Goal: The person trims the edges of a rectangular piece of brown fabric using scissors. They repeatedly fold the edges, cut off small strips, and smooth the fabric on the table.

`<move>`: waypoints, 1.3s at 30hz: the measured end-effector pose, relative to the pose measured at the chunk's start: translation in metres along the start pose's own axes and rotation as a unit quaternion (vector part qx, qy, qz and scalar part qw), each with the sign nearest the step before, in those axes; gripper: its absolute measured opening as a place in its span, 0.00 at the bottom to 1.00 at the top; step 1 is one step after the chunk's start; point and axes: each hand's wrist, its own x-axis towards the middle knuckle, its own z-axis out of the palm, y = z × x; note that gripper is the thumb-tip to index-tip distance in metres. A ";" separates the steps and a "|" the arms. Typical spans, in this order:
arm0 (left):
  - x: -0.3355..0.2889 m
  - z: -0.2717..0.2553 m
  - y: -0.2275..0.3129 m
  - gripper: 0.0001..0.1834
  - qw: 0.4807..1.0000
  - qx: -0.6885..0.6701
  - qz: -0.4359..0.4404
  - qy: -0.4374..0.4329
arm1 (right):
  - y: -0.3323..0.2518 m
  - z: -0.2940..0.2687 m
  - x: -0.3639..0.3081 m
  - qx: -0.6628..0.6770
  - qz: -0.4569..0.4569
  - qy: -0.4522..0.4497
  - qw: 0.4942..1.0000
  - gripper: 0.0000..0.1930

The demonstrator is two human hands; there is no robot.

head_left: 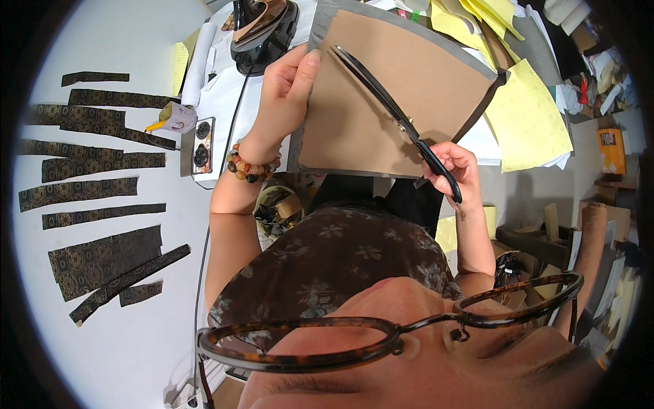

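Note:
A brown board with a grey cloth border (381, 102) is tilted up in front of me. My left hand (289, 78) pinches its left edge, thumb on the near face and the fingers partly hidden. My right hand (453, 167) is wrapped round the black handles of large scissors (388, 102). Their long blades slant across the board's face, pointing up and left toward my left thumb, and look closed together. Whether the blades touch the board, I cannot tell. A dark strip (480, 109) runs along the board's right side.
Dark patterned fabric strips (82, 194) lie on the white surface at left. A black iron (262, 41) stands at the back, near a white roll (199, 65) and a socket panel (202, 146). Yellow sheets (531, 123) are at right. A bin (278, 208) sits below.

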 end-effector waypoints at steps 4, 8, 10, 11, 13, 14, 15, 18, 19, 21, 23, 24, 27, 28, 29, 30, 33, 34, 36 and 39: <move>0.002 0.003 -0.001 0.16 1.000 0.001 0.021 -0.018 | 0.000 -0.001 0.001 0.033 0.022 -0.008 0.999 0.25; 0.002 0.013 0.001 0.17 0.999 0.023 0.026 -0.028 | -0.003 0.000 0.003 0.090 0.035 -0.033 0.995 0.26; 0.002 0.012 -0.001 0.17 0.997 0.048 0.037 -0.039 | -0.001 0.000 0.004 0.113 0.034 -0.038 0.992 0.28; 0.002 0.012 -0.001 0.17 0.998 0.048 0.029 -0.043 | 0.000 0.000 0.004 0.119 0.031 -0.034 0.992 0.29; 0.002 0.012 -0.002 0.18 0.997 0.049 0.013 -0.050 | 0.002 0.001 0.004 0.133 0.029 -0.029 0.990 0.30; 0.003 0.015 -0.001 0.18 0.998 0.045 0.022 -0.048 | 0.003 0.002 0.004 0.142 0.028 -0.027 0.989 0.30; 0.003 0.020 0.001 0.18 0.998 0.040 0.031 -0.046 | 0.004 0.002 0.004 0.150 0.028 -0.024 0.988 0.31; 0.003 0.019 0.000 0.18 0.997 0.048 0.037 -0.055 | 0.007 0.000 0.004 0.166 0.035 -0.030 0.985 0.30; 0.003 0.019 0.001 0.17 0.996 0.050 0.038 -0.056 | 0.009 -0.002 0.003 0.169 0.040 -0.035 0.984 0.30; 0.003 0.021 0.002 0.17 0.996 0.051 0.041 -0.055 | 0.009 -0.004 0.002 0.172 0.050 -0.044 0.983 0.29; 0.004 0.019 0.002 0.17 0.996 0.059 0.044 -0.053 | 0.007 -0.003 0.000 0.160 0.043 -0.045 0.985 0.27; 0.004 0.015 0.000 0.16 0.995 0.068 0.045 -0.053 | 0.006 -0.002 -0.001 0.151 0.029 -0.044 0.987 0.27; 0.005 0.012 0.002 0.16 0.997 0.052 0.046 -0.020 | 0.004 -0.015 -0.013 0.091 -0.078 0.005 0.993 0.30; 0.005 0.012 0.005 0.16 0.998 0.039 0.046 -0.003 | 0.002 -0.024 -0.018 0.050 -0.150 0.049 0.986 0.33; 0.004 0.009 0.007 0.15 0.998 0.041 0.037 0.007 | -0.002 -0.034 -0.022 0.014 -0.213 0.109 0.971 0.28; 0.003 0.006 0.009 0.15 0.999 0.043 0.028 0.013 | -0.005 -0.049 -0.022 -0.024 -0.260 0.195 0.946 0.24; 0.000 -0.001 0.008 0.14 0.999 0.041 0.009 0.021 | 0.013 -0.113 -0.003 -0.236 -0.284 0.432 0.823 0.15; 0.000 0.002 0.011 0.14 0.999 0.034 0.001 0.026 | 0.025 -0.133 0.000 -0.291 -0.234 0.447 0.813 0.14; -0.001 0.001 0.010 0.14 0.999 0.033 -0.007 0.027 | 0.042 -0.146 0.006 -0.427 -0.102 0.469 0.766 0.17; -0.004 -0.001 0.005 0.15 0.998 0.052 -0.007 0.017 | 0.056 -0.130 0.014 -0.654 -0.095 0.380 0.647 0.19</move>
